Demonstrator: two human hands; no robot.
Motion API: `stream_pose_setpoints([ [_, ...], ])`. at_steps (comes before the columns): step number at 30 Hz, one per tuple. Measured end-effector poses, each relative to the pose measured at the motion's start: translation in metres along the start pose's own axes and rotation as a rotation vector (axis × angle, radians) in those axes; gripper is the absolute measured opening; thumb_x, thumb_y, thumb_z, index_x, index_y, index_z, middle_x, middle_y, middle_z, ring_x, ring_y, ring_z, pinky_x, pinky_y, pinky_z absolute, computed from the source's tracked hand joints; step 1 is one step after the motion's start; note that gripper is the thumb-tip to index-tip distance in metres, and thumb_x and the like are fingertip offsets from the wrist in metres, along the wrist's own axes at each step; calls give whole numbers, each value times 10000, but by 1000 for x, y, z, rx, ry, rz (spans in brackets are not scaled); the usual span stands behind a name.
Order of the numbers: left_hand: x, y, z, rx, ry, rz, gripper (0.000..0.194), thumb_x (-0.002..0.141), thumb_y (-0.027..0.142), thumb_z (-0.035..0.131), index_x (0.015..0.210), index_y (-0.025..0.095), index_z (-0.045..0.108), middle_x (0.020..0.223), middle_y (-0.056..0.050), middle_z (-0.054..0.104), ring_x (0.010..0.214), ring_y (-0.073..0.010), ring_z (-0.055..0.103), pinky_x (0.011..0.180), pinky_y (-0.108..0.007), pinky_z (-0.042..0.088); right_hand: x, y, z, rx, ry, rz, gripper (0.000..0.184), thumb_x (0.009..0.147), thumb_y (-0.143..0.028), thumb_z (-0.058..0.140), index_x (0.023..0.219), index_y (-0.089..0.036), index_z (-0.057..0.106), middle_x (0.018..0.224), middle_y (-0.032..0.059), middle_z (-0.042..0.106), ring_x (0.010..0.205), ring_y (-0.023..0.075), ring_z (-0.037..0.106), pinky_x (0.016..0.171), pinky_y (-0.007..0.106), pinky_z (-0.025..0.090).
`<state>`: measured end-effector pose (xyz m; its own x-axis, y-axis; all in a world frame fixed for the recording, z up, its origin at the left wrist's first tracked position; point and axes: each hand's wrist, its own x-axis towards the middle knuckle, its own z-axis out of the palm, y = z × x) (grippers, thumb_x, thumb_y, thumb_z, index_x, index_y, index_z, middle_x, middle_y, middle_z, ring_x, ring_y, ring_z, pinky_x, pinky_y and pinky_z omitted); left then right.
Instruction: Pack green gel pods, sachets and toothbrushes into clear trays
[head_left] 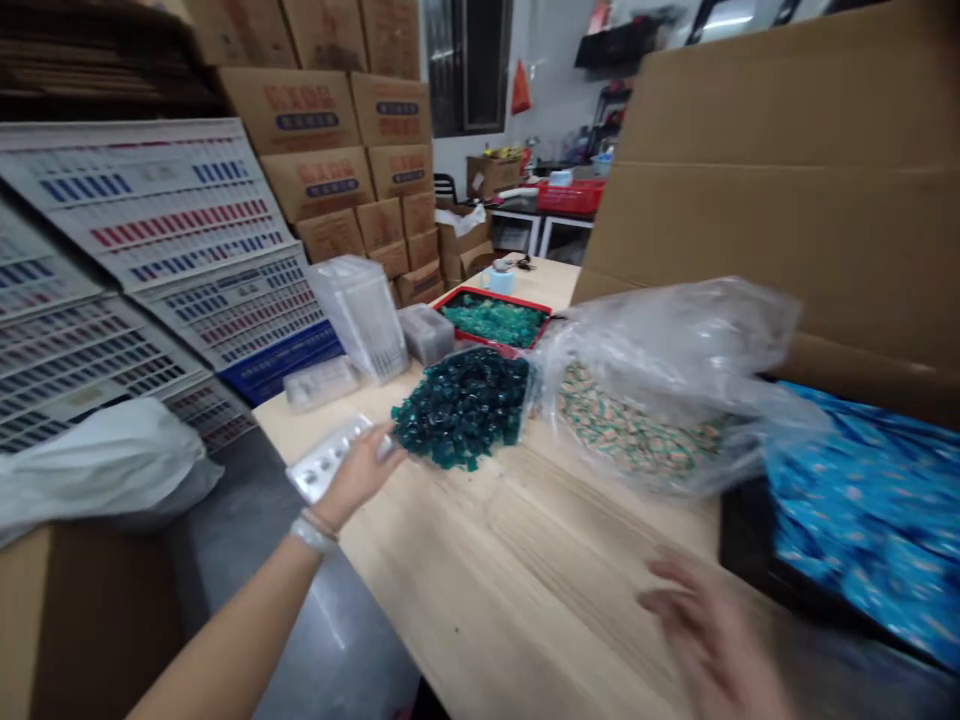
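My left hand (365,470) is at the right end of a pale plastic tray (326,458) with round hollows, its fingers closed around that end. The tray lies by the table's left edge. Just beyond those fingertips is a heap of dark green, glossy translucent pieces (472,405). Smeared by motion, my right hand (705,630) hovers over the near right of the table (525,560). Its fingers look apart and nothing shows in them. Past it sits a large clear plastic bag (652,400) of small green, white and orange pieces.
Behind the heap is a red-rimmed tray (551,325) of lighter green pieces. Clear plastic boxes (364,320) stand at the back left. Blue shiny wrappers (870,510) fill a dark container at right, before a tall cardboard panel (780,170). Stacked cartons (311,115) rise behind.
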<state>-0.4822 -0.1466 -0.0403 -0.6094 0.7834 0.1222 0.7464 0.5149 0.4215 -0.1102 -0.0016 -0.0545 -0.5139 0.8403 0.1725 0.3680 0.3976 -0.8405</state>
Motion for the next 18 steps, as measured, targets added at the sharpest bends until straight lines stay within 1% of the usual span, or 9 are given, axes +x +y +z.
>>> stream_pose_setpoints([
  [1,-1,-27,-7,114,5,-80,641,696,496,523,1217,142,406,1234,-142,431,1170,-291,354,967,-436,284,11,-11,28,24,-122,-66,294,802,-339,463,1073,-232,505,973,66,579,787,155,590,683,281,496],
  [2,-3,-50,-11,205,-23,-132,745,631,520,580,1243,148,377,1268,-153,385,1198,-329,296,964,-465,266,21,-24,56,47,-258,-130,275,807,-312,448,1059,-226,515,967,70,583,797,156,590,698,281,493],
  [3,-7,-67,-15,274,-64,-159,814,577,531,622,1258,167,363,1294,-156,345,1213,-356,249,959,-484,253,30,-38,85,63,-400,-193,254,815,-276,426,1040,-216,527,968,75,584,818,157,585,728,286,485],
  [5,-15,-87,-17,324,-141,-141,804,553,541,640,1251,237,381,1311,-128,315,1212,-360,229,951,-483,253,44,-65,140,65,-615,-285,254,819,-222,400,1031,-194,538,925,74,593,814,155,582,742,291,475],
  [7,-20,-93,-19,301,-172,-76,680,606,557,596,1216,314,420,1293,-85,330,1187,-320,267,943,-455,273,57,-89,186,44,-752,-374,262,813,-191,401,1033,-177,542,905,70,593,793,152,578,740,294,470],
  [9,-23,-94,-21,262,-177,-40,618,637,579,556,1198,356,430,1274,-63,344,1161,-294,289,925,-442,296,70,-106,222,2,-798,-478,273,807,-180,415,1049,-174,539,949,74,578,838,161,562,773,304,456],
  [12,-23,-97,-23,223,-173,-16,590,661,586,528,1203,379,416,1271,-53,340,1157,-286,276,913,-446,305,92,-119,262,-102,-741,-597,298,802,-170,430,1083,-180,528,1026,85,541,957,184,514,832,313,424],
  [15,-24,-102,-25,201,-173,6,560,686,574,510,1205,387,409,1284,-49,327,1164,-282,260,921,-455,293,109,-119,282,-206,-703,-631,295,811,-183,423,1086,-173,530,1010,89,528,949,183,512,820,298,427],
  [18,-27,-103,-25,198,-169,4,534,705,548,507,1201,370,422,1289,-54,327,1172,-286,257,929,-465,285,116,-116,291,-253,-716,-647,280,820,-203,416,1072,-177,537,978,79,525,892,169,527,781,279,440],
])
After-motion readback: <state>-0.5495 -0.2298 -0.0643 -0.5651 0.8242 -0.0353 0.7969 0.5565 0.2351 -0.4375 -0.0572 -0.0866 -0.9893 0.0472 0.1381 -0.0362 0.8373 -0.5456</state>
